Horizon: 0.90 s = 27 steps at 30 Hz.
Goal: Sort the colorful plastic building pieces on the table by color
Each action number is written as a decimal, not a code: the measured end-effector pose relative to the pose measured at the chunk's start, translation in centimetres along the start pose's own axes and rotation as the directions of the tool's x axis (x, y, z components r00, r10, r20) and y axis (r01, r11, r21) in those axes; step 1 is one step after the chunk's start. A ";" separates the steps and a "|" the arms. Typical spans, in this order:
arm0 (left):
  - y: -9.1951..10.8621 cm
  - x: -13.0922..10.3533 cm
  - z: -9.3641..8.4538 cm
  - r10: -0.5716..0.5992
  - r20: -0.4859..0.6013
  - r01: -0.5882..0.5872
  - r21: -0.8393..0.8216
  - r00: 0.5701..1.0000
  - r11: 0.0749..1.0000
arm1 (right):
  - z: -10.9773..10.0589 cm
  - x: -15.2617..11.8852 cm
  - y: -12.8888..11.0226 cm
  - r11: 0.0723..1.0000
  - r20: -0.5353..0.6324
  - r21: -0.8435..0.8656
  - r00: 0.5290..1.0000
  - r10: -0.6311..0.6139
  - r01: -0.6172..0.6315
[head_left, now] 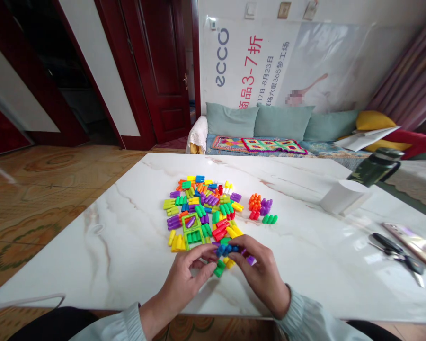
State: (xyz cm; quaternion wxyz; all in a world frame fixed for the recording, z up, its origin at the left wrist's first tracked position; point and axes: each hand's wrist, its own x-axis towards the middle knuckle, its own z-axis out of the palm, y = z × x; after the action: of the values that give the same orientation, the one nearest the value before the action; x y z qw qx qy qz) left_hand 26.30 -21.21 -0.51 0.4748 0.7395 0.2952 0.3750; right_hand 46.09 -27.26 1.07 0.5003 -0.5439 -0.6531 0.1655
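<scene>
Near the table's front edge, my left hand (190,272) and my right hand (259,267) are both closed on a blue plastic piece (224,250), one at each end. Just below it lie a green piece (219,268) and a yellow piece (229,263). Beyond my hands spreads a loose pile of colored pieces, with red pieces (220,229), purple pieces (173,222) and a light green frame (192,229) among them. To the right of the pile, orange pieces (254,202) and purple pieces (266,206) stand grouped, beside a green piece (270,219).
The white marble table (128,227) carries a white box (344,196), a camouflage flask (374,166), keys (397,255) and a phone (413,241) on the right. A white cable (28,299) lies at the front left. Behind the table is a sofa with cushions (284,122).
</scene>
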 end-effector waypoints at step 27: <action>-1.0 -0.4 -1.1 0.274 0.048 -0.275 0.313 0.960 0.909 | -9.9 2.5 9.9 0.767 -0.250 -0.528 0.930 0.269 -0.364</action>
State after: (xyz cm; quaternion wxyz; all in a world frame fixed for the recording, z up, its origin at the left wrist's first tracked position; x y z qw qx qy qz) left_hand 25.06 -20.61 -1.19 0.2927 0.8407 0.2440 0.3848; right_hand 59.96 -24.79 -0.85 0.3317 -0.7812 -0.5288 0.0026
